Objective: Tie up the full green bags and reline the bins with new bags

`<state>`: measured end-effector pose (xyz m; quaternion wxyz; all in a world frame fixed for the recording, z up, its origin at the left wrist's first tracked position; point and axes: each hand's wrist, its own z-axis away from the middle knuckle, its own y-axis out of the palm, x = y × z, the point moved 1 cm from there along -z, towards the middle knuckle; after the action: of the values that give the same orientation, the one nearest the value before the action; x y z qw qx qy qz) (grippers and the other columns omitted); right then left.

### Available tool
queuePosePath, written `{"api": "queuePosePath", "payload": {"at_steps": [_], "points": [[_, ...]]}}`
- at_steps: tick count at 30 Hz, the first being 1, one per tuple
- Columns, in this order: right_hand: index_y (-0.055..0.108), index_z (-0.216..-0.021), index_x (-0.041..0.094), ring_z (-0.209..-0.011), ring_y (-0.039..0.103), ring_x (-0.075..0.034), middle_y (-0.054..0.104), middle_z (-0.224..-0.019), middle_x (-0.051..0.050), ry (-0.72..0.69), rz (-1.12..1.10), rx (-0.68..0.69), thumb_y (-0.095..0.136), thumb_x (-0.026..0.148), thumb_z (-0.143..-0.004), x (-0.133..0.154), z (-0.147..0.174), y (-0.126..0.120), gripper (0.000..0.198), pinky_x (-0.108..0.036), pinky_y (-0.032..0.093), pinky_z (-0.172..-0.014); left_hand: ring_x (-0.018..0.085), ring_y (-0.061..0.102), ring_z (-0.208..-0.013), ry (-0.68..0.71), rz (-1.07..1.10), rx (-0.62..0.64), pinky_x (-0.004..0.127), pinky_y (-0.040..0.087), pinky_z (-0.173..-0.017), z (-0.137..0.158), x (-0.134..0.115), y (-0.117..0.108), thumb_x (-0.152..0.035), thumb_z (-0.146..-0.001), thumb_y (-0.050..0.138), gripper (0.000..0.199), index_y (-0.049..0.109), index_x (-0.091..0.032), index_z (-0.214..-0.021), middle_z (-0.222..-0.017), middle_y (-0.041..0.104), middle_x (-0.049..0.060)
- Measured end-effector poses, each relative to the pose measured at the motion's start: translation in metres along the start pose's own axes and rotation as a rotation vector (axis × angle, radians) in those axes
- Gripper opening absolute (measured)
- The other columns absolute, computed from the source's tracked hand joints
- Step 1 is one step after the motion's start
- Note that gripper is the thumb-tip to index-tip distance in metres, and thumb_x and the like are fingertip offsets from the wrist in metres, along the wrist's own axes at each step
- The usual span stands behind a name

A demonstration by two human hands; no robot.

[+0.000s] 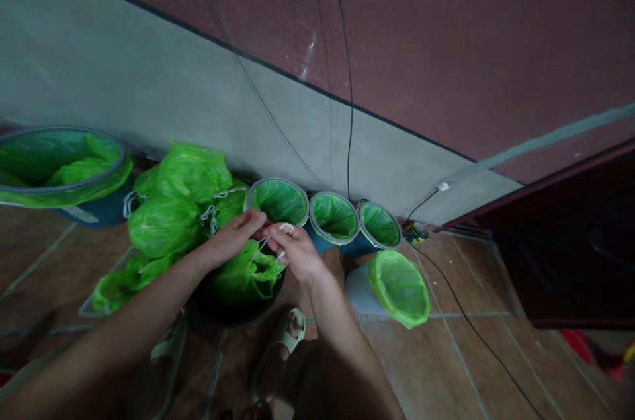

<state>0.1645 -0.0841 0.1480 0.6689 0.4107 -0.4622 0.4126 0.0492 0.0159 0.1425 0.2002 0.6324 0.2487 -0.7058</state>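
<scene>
Both my hands meet above a dark round bin (233,314) that has a green garbage bag (243,278) in it. My left hand (243,229) has its fingers closed at the bag's white drawstring (260,247). Loops of the same string run through the closed fingers of my right hand (297,251), and a white bit shows on one finger. The bag's top is gathered and bunched just under my hands. Tied green bags (166,225) with white strings lie piled to the left, partly behind my left forearm.
Three lined bins (335,238) stand in a row along the wall (407,162). A pale lined bin (364,291) tilts at the right, and a large blue bin (89,213) stands far left. A black cable (464,304) crosses the tiled floor. My slippered feet (292,327) are below.
</scene>
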Motion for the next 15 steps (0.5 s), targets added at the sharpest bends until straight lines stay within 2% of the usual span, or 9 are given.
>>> {"api": "queuePosePath", "payload": {"at_steps": [2, 5, 7, 9, 11, 12, 15], "points": [[0.064, -0.084, 0.018, -0.045, 0.029, -0.004, 0.047, -0.057, 0.007, -0.015, -0.145, -0.064, 0.076, 0.05, -0.07, 0.01, 0.0, -0.014, 0.037, -0.019, 0.016, -0.039, 0.021, 0.065, -0.086, 0.001, -0.033, 0.11, 0.035, 0.05, -0.087, 0.004, 0.011, 0.004, -0.064, -0.086, 0.045, 0.049, 0.064, -0.019, -0.087, -0.088, 0.07, 0.005], [0.063, -0.082, 0.018, -0.044, 0.026, -0.004, 0.047, -0.058, 0.007, -0.068, -0.271, -0.194, 0.08, 0.046, -0.067, 0.019, -0.005, -0.033, 0.036, -0.019, 0.016, -0.038, 0.018, 0.061, -0.074, 0.024, -0.196, 0.292, 0.031, 0.048, -0.077, 0.008, 0.024, 0.009, -0.056, -0.086, 0.046, 0.041, 0.063, -0.02, -0.075, -0.074, 0.065, 0.003], [0.062, -0.083, 0.019, -0.045, 0.026, -0.004, 0.048, -0.061, 0.006, -0.121, -0.309, -0.319, 0.08, 0.043, -0.066, 0.019, -0.007, -0.042, 0.034, -0.019, 0.017, -0.038, 0.017, 0.057, -0.065, -0.02, -0.298, 0.237, 0.03, 0.045, -0.068, 0.006, 0.034, 0.008, -0.048, -0.086, 0.043, 0.036, 0.061, -0.021, -0.07, -0.065, 0.061, 0.001], [0.063, -0.087, 0.02, -0.045, 0.026, -0.004, 0.051, -0.063, 0.006, -0.164, -0.313, -0.401, 0.08, 0.041, -0.067, 0.02, -0.007, -0.044, 0.034, -0.019, 0.017, -0.039, 0.017, 0.053, -0.058, -0.126, -0.385, 0.078, 0.03, 0.041, -0.061, 0.0, 0.044, 0.003, -0.041, -0.083, 0.042, 0.03, 0.06, -0.021, -0.068, -0.06, 0.057, 0.0], [0.065, -0.093, 0.021, -0.045, 0.025, -0.004, 0.054, -0.066, 0.006, -0.177, -0.283, -0.338, 0.079, 0.041, -0.069, 0.021, -0.003, -0.037, 0.035, -0.018, 0.018, -0.039, 0.017, 0.051, -0.054, -0.206, -0.426, -0.045, 0.03, 0.038, -0.056, -0.006, 0.051, 0.001, -0.038, -0.08, 0.042, 0.028, 0.062, -0.021, -0.069, -0.057, 0.056, 0.0], [0.066, -0.096, 0.021, -0.045, 0.026, -0.004, 0.056, -0.067, 0.005, -0.173, -0.261, -0.253, 0.078, 0.042, -0.07, 0.022, -0.001, -0.031, 0.035, -0.018, 0.02, -0.04, 0.017, 0.05, -0.053, -0.203, -0.428, -0.052, 0.03, 0.037, -0.055, -0.008, 0.052, 0.002, -0.038, -0.08, 0.042, 0.029, 0.062, -0.021, -0.068, -0.056, 0.056, 0.0], [0.069, -0.1, 0.022, -0.051, 0.035, -0.006, 0.061, -0.076, 0.001, -0.16, -0.214, 0.017, 0.075, 0.043, -0.075, 0.029, 0.006, -0.011, 0.034, -0.02, 0.03, -0.046, 0.016, 0.046, -0.053, -0.085, -0.408, 0.093, 0.029, 0.036, -0.055, -0.006, 0.049, 0.016, -0.037, -0.079, 0.045, 0.029, 0.063, -0.021, -0.063, -0.052, 0.053, 0.0]]}}
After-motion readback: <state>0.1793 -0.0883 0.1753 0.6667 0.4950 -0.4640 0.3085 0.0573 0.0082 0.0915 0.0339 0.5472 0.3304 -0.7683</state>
